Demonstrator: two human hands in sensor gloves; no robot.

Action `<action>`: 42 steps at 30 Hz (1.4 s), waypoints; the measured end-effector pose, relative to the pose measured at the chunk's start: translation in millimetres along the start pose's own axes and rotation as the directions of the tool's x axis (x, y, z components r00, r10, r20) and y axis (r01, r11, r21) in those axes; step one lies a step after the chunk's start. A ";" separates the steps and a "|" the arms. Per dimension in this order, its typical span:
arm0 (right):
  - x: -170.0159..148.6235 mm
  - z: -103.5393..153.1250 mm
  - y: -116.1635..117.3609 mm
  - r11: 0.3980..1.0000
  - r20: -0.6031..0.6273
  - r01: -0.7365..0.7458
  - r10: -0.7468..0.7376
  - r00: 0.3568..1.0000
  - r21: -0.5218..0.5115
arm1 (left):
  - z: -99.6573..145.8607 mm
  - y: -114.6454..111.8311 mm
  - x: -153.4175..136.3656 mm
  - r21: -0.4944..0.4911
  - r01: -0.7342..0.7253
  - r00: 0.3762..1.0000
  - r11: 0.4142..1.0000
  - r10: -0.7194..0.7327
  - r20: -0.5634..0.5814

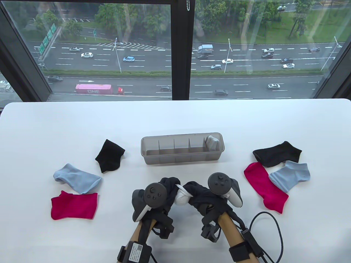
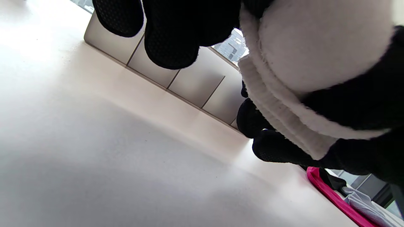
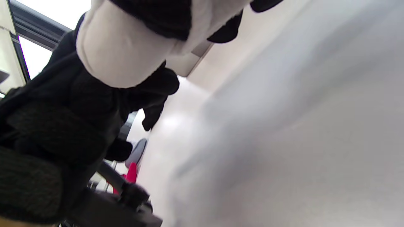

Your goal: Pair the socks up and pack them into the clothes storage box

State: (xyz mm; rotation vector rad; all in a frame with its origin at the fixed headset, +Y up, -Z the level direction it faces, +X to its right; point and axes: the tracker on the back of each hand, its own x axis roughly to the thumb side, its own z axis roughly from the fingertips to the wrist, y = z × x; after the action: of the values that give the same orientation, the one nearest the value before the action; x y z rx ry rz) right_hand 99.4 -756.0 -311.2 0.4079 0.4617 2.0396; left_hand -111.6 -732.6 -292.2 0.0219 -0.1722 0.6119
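Note:
A rolled white sock bundle (image 1: 181, 197) is held above the table between both hands. My left hand (image 1: 169, 188) and my right hand (image 1: 195, 193) each curl gloved fingers round it; its ribbed cuff (image 2: 277, 104) shows close up, and the bundle (image 3: 123, 53) fills the right wrist view's top. Behind it stands the grey divided storage box (image 1: 181, 159) with a grey-white pair (image 1: 212, 141) in its rightmost compartment. Loose socks lie around: black (image 1: 109, 155), light blue (image 1: 77, 178) and magenta (image 1: 74, 205) on the left; black (image 1: 277, 154), light blue (image 1: 290, 174) and magenta (image 1: 264, 186) on the right.
A black cable (image 1: 277, 233) loops on the white table (image 1: 175, 120) at the lower right. The table's far edge meets a window with a dark centre post (image 1: 182, 49).

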 end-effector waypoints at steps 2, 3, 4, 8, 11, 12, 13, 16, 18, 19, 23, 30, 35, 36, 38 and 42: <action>-4.8 1.1 -3.7 0.992 -0.025 0.029 -0.032 0.999 -0.122 | 1.4 -0.4 -2.5 -0.049 -0.041 0.999 0.998 0.043 0.028; -6.3 1.1 -5.8 0.992 -0.026 0.015 -0.019 0.999 -0.126 | 2.7 -0.9 -2.6 -0.067 -0.029 0.999 0.997 0.031 0.034; -6.9 1.8 -6.6 0.991 -0.025 -0.006 0.003 1.000 -0.135 | 3.1 -2.1 -2.5 -0.096 -0.004 0.999 0.995 0.008 0.043; -0.8 2.6 -7.4 0.998 0.067 -0.058 0.057 0.996 0.011 | 3.6 -10.4 -1.6 -0.133 0.109 0.994 0.985 -0.106 0.034; -5.8 1.2 -9.9 0.992 0.058 -0.121 0.119 0.991 0.040 | 1.4 -14.3 -2.0 -0.182 0.132 0.991 0.974 -0.129 0.030; -7.2 2.2 -10.5 0.992 0.041 -0.122 0.121 0.992 0.022 | 0.9 -12.0 -2.9 -0.194 0.110 0.994 0.975 -0.108 0.023; -5.7 4.0 -11.4 0.990 0.040 -0.141 0.141 0.989 -0.017 | 1.0 -9.0 -4.9 -0.173 0.058 0.998 0.983 -0.054 0.023; 0.7 6.5 -10.2 0.950 0.040 -0.291 0.297 0.954 -0.117 | 3.3 -2.5 -9.9 -0.072 -0.132 0.991 0.989 0.133 0.004; 5.5 6.6 -6.8 0.941 0.057 -0.301 0.313 0.948 -0.153 | 3.2 -8.4 -8.9 -0.230 -0.189 0.981 0.955 0.192 -0.011; 7.7 6.4 -5.1 0.944 0.064 -0.277 0.292 0.954 -0.180 | 4.2 -13.5 -8.0 -0.292 -0.177 0.983 0.940 0.182 -0.011; 6.6 6.5 -4.4 0.933 0.045 -0.294 0.310 0.950 -0.209 | 0.6 -19.2 -4.1 -0.331 -0.230 0.971 0.915 0.237 -0.018; 9.4 8.3 -2.9 0.880 -0.019 -0.340 0.354 0.935 -0.331 | 2.9 -14.7 -4.2 -0.247 -0.232 0.973 0.941 0.229 -0.041; 12.5 15.8 -5.0 0.801 0.008 -0.302 0.357 0.934 -0.517 | 2.4 -13.6 -4.7 -0.194 -0.295 0.955 0.935 0.292 -0.048; 12.7 17.1 -6.4 0.801 0.038 -0.262 0.334 0.942 -0.538 | 2.6 -13.8 -6.3 -0.170 -0.315 0.949 0.934 0.309 -0.061; 12.4 15.6 -7.6 0.824 0.076 -0.217 0.299 0.951 -0.523 | 2.7 -14.6 -8.1 -0.168 -0.346 0.938 0.923 0.338 -0.076; 8.0 12.7 -7.4 0.872 0.096 -0.182 0.251 0.963 -0.455 | 5.0 -15.5 -11.4 -0.163 -0.312 0.950 0.936 0.302 -0.083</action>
State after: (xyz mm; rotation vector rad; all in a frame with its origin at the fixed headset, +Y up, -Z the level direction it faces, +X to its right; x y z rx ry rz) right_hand 107.1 -743.7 -302.8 0.3418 -0.1571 2.2317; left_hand -112.7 -752.1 -288.7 -0.1956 -0.1756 0.9070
